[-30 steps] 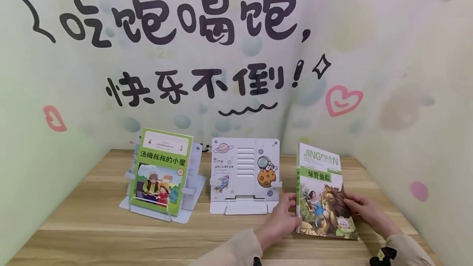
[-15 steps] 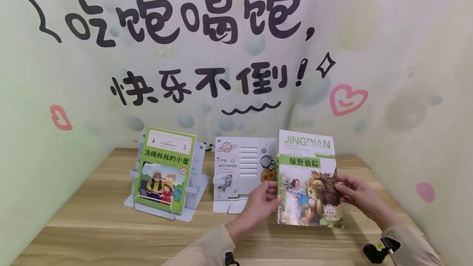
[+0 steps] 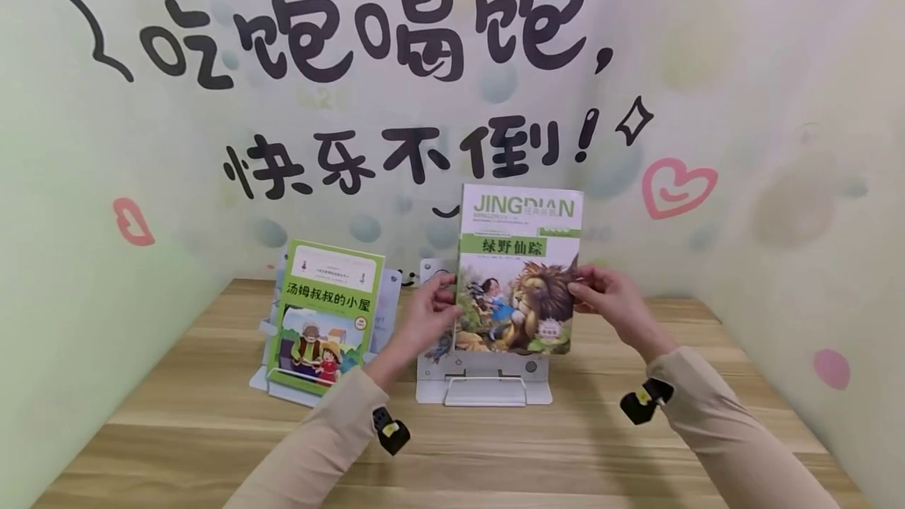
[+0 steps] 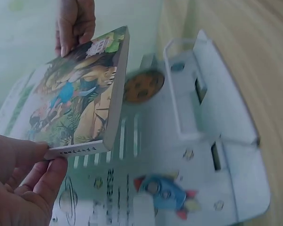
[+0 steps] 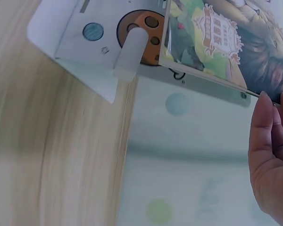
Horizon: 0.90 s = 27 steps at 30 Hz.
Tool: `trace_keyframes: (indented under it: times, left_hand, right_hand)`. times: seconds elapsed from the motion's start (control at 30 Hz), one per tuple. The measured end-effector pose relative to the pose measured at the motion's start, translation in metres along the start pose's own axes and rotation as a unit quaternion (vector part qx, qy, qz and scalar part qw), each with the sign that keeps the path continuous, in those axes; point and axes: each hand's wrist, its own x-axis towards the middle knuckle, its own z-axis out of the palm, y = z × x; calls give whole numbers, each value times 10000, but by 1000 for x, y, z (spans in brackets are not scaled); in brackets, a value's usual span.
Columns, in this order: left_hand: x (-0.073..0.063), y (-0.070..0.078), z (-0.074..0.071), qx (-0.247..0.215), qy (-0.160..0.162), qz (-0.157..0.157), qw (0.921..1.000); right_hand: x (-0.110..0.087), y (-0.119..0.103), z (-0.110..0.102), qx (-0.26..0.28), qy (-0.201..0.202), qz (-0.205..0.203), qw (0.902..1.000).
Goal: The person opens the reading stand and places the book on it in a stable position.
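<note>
A paperback book (image 3: 519,269) with a lion and a girl on its cover is held up in the air, facing me. My left hand (image 3: 419,322) pinches its spine edge between thumb and fingers. On the opposite edge, my right hand (image 3: 621,306) grips it the same way. Behind and below the book stands a white metal book stand (image 3: 488,393) with space drawings, its upper part mostly hidden in the head view. In the left wrist view, the book's lower edge is apart from the stand's wire front holder (image 4: 177,89).
To the left, a green book (image 3: 327,320) leans on a second stand (image 3: 385,297), kept by its clips and wire holder. The wooden table (image 3: 537,454) reaches back to a printed wall cloth (image 3: 763,100).
Both hands have lifted the lion book off the table on the right and carried it left and up, to in front of the middle stand. The view has shifted slightly.
</note>
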Motion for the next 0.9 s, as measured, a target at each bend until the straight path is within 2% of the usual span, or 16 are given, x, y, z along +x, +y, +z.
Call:
trace_keyframes:
  times: [0.17, 0.3, 0.43, 0.57, 0.9]
  left_hand:
    - [11, -8, -12, 346, 447, -57, 9984]
    - [14, -12, -15, 310, 621, -25, 9976]
    - [14, -17, -16, 507, 772, 40, 9957]
    - [14, -22, -16, 572, 797, 139, 9951]
    - [12, -33, -15, 467, 622, 308, 9965]
  right_hand:
    - [20, -1, 19, 236, 31, -214, 9995]
    - [28, 3, 28, 377, 87, -217, 9990]
    - [30, 7, 33, 430, 96, -201, 9988]
    - [30, 11, 35, 459, 124, -221, 9986]
    - [25, 19, 38, 463, 205, -309, 9982]
